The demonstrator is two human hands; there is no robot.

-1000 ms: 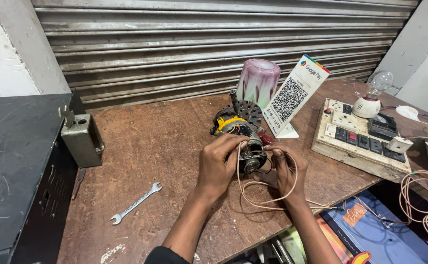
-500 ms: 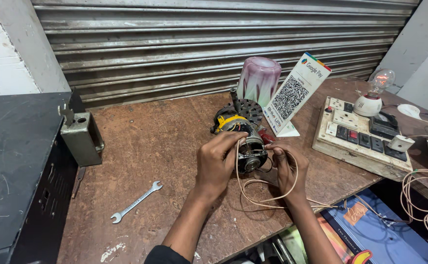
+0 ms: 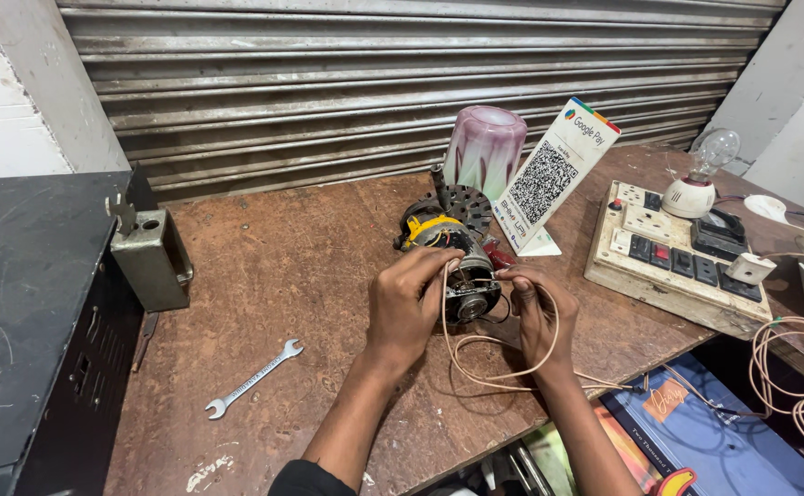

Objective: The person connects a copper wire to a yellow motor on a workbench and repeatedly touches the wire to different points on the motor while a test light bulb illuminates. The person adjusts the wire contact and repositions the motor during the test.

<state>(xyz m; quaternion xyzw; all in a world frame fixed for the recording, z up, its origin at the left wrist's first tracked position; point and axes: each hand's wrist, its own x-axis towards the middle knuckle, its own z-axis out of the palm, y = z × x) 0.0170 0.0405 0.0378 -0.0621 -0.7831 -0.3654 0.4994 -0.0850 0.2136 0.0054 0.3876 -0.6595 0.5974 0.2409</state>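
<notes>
Copper-coloured wire [image 3: 503, 354] loops between both hands on the brown table [image 3: 310, 276], and the small motor [image 3: 461, 271] lies right between them, its shaft end facing the person and its long axis running away toward the pink glass shade [image 3: 484, 147]. The left hand [image 3: 406, 308] is closed against the motor's left side, fingertips pinching the wire near its top. The right hand [image 3: 535, 312] is curled just right of the motor, gripping the same wire. Both hands sit equally close. Well off to the left hand's left lies a wrench [image 3: 253, 378].
</notes>
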